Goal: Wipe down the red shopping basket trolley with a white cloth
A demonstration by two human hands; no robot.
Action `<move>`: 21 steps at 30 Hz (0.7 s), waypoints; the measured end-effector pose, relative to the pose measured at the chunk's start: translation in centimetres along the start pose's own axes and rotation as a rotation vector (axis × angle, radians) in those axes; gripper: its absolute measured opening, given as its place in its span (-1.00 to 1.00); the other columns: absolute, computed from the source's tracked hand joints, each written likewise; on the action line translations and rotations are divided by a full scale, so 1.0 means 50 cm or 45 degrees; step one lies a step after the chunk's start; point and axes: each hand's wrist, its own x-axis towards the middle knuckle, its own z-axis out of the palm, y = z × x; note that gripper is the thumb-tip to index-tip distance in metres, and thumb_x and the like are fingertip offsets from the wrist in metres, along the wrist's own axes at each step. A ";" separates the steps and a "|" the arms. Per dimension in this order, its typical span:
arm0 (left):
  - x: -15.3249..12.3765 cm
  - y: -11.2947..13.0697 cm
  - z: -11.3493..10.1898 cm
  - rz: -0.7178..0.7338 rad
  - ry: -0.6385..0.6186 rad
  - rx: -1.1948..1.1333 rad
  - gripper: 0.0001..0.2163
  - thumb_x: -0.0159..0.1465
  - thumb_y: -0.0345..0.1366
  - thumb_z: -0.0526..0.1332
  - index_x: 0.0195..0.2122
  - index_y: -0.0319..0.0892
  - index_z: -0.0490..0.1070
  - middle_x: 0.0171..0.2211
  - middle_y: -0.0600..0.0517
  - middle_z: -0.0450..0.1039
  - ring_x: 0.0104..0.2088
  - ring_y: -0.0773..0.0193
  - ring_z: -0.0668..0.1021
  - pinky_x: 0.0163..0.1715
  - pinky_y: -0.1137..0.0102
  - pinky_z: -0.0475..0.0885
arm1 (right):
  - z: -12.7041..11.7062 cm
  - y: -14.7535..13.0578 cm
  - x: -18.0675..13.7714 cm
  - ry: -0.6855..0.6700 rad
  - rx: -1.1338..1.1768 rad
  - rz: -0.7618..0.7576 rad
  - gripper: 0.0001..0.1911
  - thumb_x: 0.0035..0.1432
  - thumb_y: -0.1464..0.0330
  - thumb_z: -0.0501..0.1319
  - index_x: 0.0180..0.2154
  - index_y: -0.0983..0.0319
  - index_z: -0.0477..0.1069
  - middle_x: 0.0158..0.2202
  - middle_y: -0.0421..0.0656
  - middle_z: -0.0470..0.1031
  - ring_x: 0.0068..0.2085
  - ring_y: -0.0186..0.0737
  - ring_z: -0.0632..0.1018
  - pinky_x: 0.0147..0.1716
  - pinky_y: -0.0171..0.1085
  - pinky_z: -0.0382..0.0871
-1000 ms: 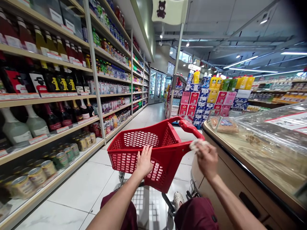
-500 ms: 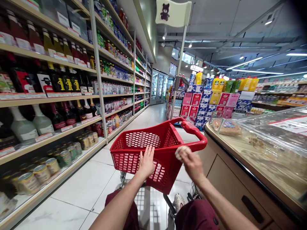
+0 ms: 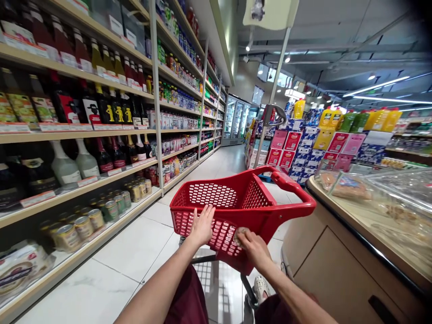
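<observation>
A red plastic shopping basket cart (image 3: pixel 232 198) stands on the white tiled floor in front of me. My left hand (image 3: pixel 201 225) lies flat against the near rim and side wall of the basket, fingers stretched out. My right hand (image 3: pixel 251 245) is closed round a small pale cloth or wipe (image 3: pixel 240 234) and presses it against the basket's near side wall, low down. The red handle (image 3: pixel 292 189) of the cart rises to the right of my hands.
Long shelves (image 3: pixel 84 135) of bottles, jars and cans line the left side of the aisle. A chest freezer with a glass lid (image 3: pixel 371 211) stands close on the right. Stacked drink cartons (image 3: pixel 303 144) and glass-door fridges (image 3: pixel 236 119) lie further ahead.
My right hand with the cloth has moved from the cart's handle down to the near side wall of the basket. My left hand stayed on the rim. My view has shifted left.
</observation>
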 end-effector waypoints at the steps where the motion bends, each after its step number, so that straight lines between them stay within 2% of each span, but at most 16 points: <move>1: -0.003 -0.008 0.001 -0.036 0.018 0.001 -0.33 -0.02 -0.50 -0.01 0.20 -0.24 -0.07 0.25 -0.04 -0.12 0.24 0.21 -0.08 0.17 0.04 -0.26 | 0.003 -0.006 0.002 0.029 0.031 -0.001 -0.60 0.06 0.55 0.00 -0.08 0.14 0.33 -0.30 -0.14 0.44 -0.34 -0.25 0.39 -0.38 -0.30 0.21; 5: -0.012 -0.033 0.008 -0.197 0.075 0.007 -0.33 -0.02 -0.50 -0.01 0.19 -0.32 -0.07 0.25 -0.10 -0.15 0.24 0.18 -0.11 0.16 0.01 -0.24 | 0.002 -0.016 0.038 0.192 0.087 0.088 -0.55 0.08 0.50 -0.01 0.04 0.21 0.23 -0.14 -0.06 0.40 -0.19 -0.19 0.40 -0.25 -0.26 0.24; 9: -0.022 -0.049 0.005 -0.070 0.040 -0.024 -0.32 -0.04 -0.51 0.01 0.19 -0.26 -0.05 0.25 -0.04 -0.12 0.24 0.22 -0.09 0.17 0.05 -0.26 | 0.017 -0.067 0.043 0.086 0.130 -0.002 -0.62 0.06 0.52 -0.01 -0.10 0.16 0.35 -0.30 -0.14 0.44 -0.34 -0.25 0.42 -0.34 -0.30 0.28; 11: -0.027 -0.068 -0.002 -0.025 0.031 -0.035 -0.32 -0.04 -0.52 0.00 0.19 -0.22 -0.04 0.25 -0.01 -0.10 0.24 0.25 -0.07 0.18 0.08 -0.29 | 0.026 -0.100 0.046 0.048 0.185 -0.083 -0.62 0.03 0.54 0.01 -0.12 0.15 0.36 -0.31 -0.16 0.44 -0.33 -0.27 0.42 -0.34 -0.32 0.28; 16: -0.046 -0.156 -0.016 -0.440 0.106 -0.182 -0.39 0.02 -0.56 -0.03 0.17 -0.31 0.01 0.23 -0.15 -0.09 0.24 0.15 -0.05 0.16 0.04 -0.28 | 0.053 -0.158 0.110 0.094 0.230 -0.031 -0.61 0.08 0.52 0.01 -0.04 0.20 0.31 -0.20 -0.08 0.42 -0.21 -0.22 0.41 -0.25 -0.29 0.26; 18: -0.054 -0.191 -0.017 -0.398 0.109 -0.339 -0.40 0.01 -0.59 -0.03 0.15 -0.29 0.06 0.22 -0.12 -0.04 0.23 0.18 -0.02 0.17 0.07 -0.26 | 0.073 -0.184 0.125 0.048 0.225 -0.055 -0.65 0.09 0.52 0.01 -0.10 0.18 0.35 -0.24 -0.11 0.43 -0.25 -0.24 0.41 -0.30 -0.31 0.25; 21: -0.059 -0.230 -0.018 -0.338 0.092 -0.486 -0.40 -0.01 -0.61 -0.04 0.12 -0.19 0.12 0.18 -0.03 0.10 0.19 0.25 0.11 0.19 0.13 -0.17 | 0.101 -0.235 0.138 -0.036 0.250 -0.193 -0.67 0.08 0.53 0.04 -0.13 0.15 0.37 -0.35 -0.17 0.43 -0.34 -0.30 0.41 -0.37 -0.35 0.23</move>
